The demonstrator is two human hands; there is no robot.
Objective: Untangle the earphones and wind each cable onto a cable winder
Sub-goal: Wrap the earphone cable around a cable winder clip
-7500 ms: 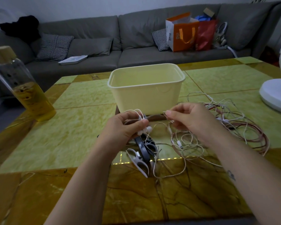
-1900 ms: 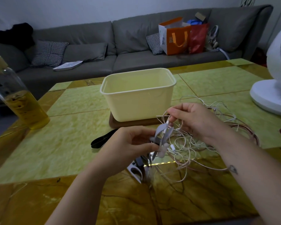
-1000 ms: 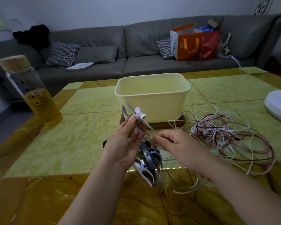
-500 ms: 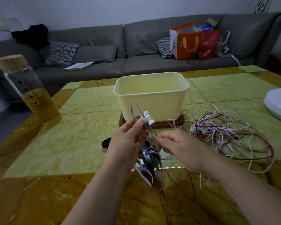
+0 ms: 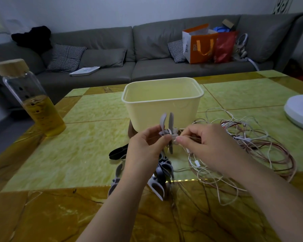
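The left hand [image 5: 145,147] was curled around a pale grey plastic cable winder [image 5: 166,125], thumb and fingers pinching its middle so that its two prongs stood upright in front of the cream plastic tub [image 5: 163,102]. The right hand [image 5: 205,145] met it from the other side, thumb and forefinger pinched on a thin white earphone cable [image 5: 193,161] right at the winder's waist. That cable dropped below the right hand, past a small inline remote, to loose loops on the table. Just right of the right hand lay the tangled heap of white and reddish-brown earphone cables [image 5: 262,145], spread over the glossy yellow-green marble tabletop [image 5: 77,154]. Under the left wrist sat a small pile of spare grey winders [image 5: 162,172], with one black winder [image 5: 118,152] beside it. Farther out, a glass bottle with a wooden cap [image 5: 33,100], part full of yellow liquid, stood at the left, and a white fan base [image 5: 299,112] at the right edge.
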